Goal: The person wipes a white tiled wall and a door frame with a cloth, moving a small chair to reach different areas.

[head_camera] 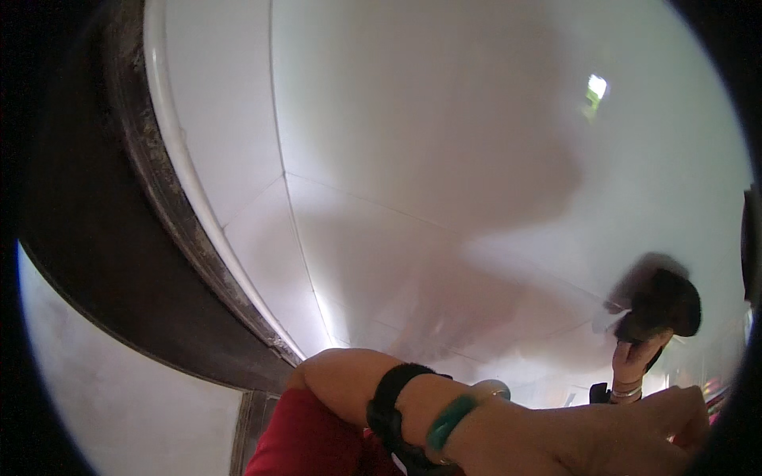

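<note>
From the lower left my bare forearm crosses the bottom of the view, wearing a black strap (393, 404) and a green bangle (452, 421). It ends in my left hand (649, 428) at the lower right, whose fingers are curled; what lies inside them is hidden. Farther out, my right hand (642, 356), with thin bangles at the wrist, grips a dark, soft cloth or pad (664, 306). The pad is at a glossy white tiled surface (428, 131), and its dark reflection or shadow shows beside it.
A white pipe or rounded trim (184, 160) runs along the left side of the tiles. Outside it is a worn, dark band (107, 196), then a pale surface (137, 387). Red clothing (303, 434) is below my elbow. A dark object (749, 244) stands at the right rim.
</note>
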A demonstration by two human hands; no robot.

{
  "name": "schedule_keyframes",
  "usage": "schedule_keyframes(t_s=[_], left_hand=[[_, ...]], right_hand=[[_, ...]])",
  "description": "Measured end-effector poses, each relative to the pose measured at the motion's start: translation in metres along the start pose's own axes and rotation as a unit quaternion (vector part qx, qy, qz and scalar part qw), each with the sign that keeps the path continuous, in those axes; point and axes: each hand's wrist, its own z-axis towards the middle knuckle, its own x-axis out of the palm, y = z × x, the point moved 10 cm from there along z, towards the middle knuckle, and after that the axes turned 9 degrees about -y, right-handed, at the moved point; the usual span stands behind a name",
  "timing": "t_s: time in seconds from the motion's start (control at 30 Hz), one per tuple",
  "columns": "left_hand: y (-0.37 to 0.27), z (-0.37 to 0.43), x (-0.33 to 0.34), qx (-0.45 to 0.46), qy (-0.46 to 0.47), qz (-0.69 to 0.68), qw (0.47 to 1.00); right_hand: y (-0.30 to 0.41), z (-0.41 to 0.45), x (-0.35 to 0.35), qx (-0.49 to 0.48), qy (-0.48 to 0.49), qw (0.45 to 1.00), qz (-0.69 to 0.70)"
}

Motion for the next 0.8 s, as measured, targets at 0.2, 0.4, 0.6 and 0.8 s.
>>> schedule_keyframes(t_s=[0.2, 0.4, 0.6, 0.8], left_hand=[[-0.013, -0.007, -0.007, 0.026, -0.023, 0.026, 0.999], [-0.046, -0.020, -0.032, 0.040, -0.067, 0.102, 0.992], [-0.067, -0.096, -0.101, -0.133, -0.190, 0.265, 0.936], [-0.158, -0.212, -0.106, -0.193, -0.442, 0.450, 0.752]], right_hand=[[0.016, -0.017, 0.022, 0.070, 0.063, 0.995, -0.025], [0.135, -0.036, 0.063, -0.030, 0.101, 0.994, -0.008], [0.233, -0.032, 0.103, 0.018, 0.078, 0.936, 0.344], [0.336, 0.071, 0.117, 0.049, -0.008, 0.915, 0.400]])
